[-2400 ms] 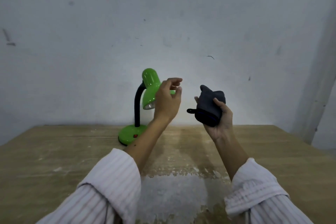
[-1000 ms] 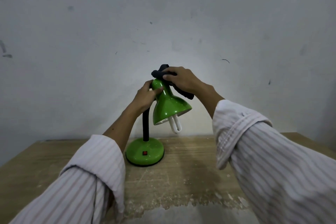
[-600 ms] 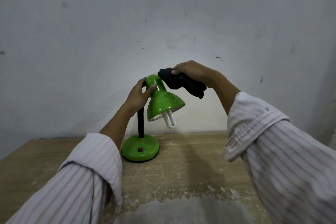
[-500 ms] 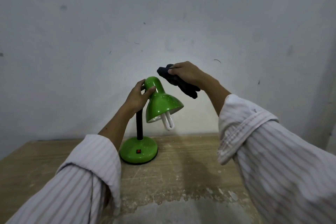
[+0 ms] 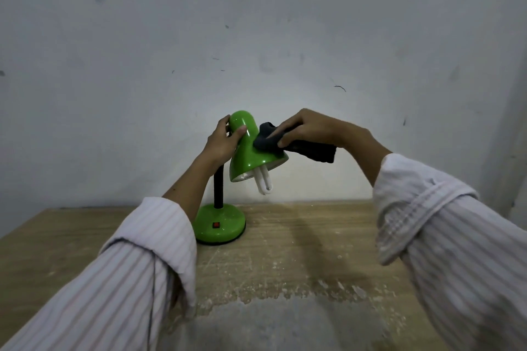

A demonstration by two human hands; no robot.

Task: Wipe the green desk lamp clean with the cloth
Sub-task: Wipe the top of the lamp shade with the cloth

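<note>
The green desk lamp [image 5: 248, 155] stands on the wooden table, with a round green base, a black bendy neck and a white bulb poking out of its shade. My left hand [image 5: 222, 141] grips the narrow top of the shade from the left, thumb on the front. My right hand [image 5: 310, 129] holds a dark cloth [image 5: 302, 147] and presses its bunched end against the right side of the shade. The rest of the cloth hangs under my right palm.
The worn wooden table [image 5: 299, 253] has a scraped, pale patch near its front. A grey wall [image 5: 256, 37] rises directly behind the lamp. The lamp base [image 5: 221, 225] with its red switch sits left of centre.
My right hand has come down with the cloth from above the shade's top onto its right side. My left hand has kept its hold on the shade's top.
</note>
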